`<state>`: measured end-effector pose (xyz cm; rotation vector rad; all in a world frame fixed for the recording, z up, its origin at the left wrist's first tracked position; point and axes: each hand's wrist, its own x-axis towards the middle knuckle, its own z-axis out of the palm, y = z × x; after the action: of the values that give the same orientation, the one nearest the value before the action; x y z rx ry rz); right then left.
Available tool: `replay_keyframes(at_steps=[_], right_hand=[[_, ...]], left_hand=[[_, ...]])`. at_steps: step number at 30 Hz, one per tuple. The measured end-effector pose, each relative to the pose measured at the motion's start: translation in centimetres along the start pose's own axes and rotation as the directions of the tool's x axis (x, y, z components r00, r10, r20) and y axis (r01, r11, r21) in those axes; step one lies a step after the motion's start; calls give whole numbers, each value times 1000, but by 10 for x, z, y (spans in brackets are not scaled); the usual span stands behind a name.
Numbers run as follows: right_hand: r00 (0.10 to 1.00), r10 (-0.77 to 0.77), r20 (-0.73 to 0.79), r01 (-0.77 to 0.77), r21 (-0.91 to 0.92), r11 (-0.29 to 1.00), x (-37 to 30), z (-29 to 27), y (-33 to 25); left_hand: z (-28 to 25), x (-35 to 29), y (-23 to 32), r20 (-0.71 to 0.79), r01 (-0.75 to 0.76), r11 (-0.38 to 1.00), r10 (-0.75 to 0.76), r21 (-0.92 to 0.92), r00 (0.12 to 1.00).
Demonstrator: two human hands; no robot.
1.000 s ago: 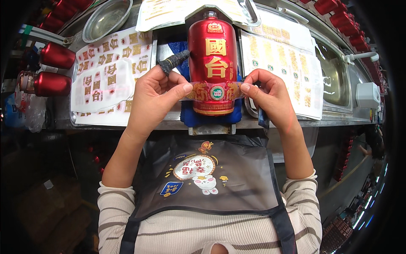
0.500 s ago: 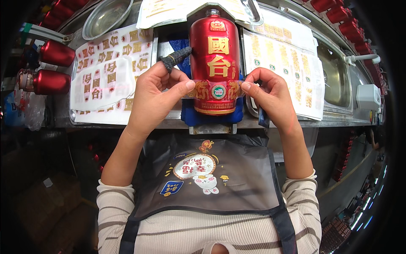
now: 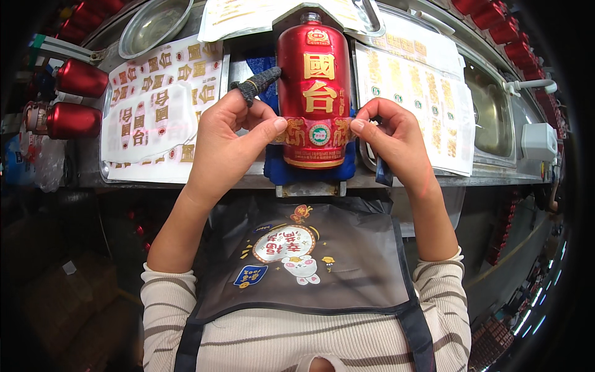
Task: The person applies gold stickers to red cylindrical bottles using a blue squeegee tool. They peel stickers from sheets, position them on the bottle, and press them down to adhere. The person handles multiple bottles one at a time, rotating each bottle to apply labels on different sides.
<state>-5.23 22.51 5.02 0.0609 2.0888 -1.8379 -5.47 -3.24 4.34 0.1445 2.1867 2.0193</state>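
A glossy red bottle (image 3: 314, 74) with raised gold characters lies on blue cloth (image 3: 273, 162) in front of me, its neck pointing away. Across its lower part runs a clear decal strip (image 3: 320, 133) with gold ornaments and a round green-and-white emblem. My left hand (image 3: 238, 133) pinches the strip's left end between thumb and a finger; a dark knitted cover (image 3: 255, 85) sits on one raised finger. At the other end, my right hand (image 3: 392, 136) pinches the strip likewise. A dark blue flat piece (image 3: 383, 172) hangs below the right palm, its upper part hidden.
Printed decal sheets lie left (image 3: 155, 111) and right (image 3: 415, 105) of the bottle, with more papers (image 3: 245, 18) behind. A metal bowl (image 3: 155, 28) stands far left, near two red bottles (image 3: 75, 120). At right are a sink (image 3: 486, 111) and a white container (image 3: 540, 141).
The right thumb and finger have shifted slightly left, closer against the bottle's side, and the strip appears to lie closer to its surface. My left hand has hardly moved.
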Motion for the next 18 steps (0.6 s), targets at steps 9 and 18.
replay_keyframes(at_steps=[9, 18], right_hand=[[1000, -5, -3, 5, 8, 1000, 1, 2, 1], [999, -7, 43, 4, 55, 998, 3, -1, 1]], left_hand=[[-1, 0, -1, 0, -15, 999, 15, 52, 1000], [0, 1, -8, -61, -95, 986, 104, 140, 993]])
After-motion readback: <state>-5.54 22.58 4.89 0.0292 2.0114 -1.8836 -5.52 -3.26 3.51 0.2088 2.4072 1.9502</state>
